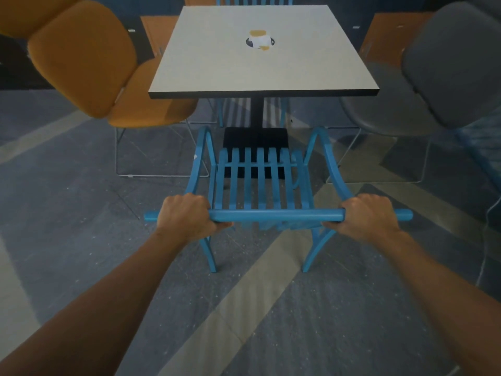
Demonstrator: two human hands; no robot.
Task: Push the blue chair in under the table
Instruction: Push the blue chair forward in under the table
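A blue slatted chair [260,185] stands on the floor in front of me, its seat facing the square pale table [260,85]. The chair's front edge lies near the table's black pedestal base, and the seat is still outside the tabletop's near edge. My left hand [187,215] is closed around the left part of the chair's round top rail. My right hand [368,215] grips the same rail on the right side. Both arms reach forward from the bottom of the view.
An orange padded chair [89,63] stands at the table's left side and a grey chair [439,77] at its right. Another blue chair [254,0] is at the far side. A small sticker [260,40] marks the tabletop. The floor is patterned grey carpet.
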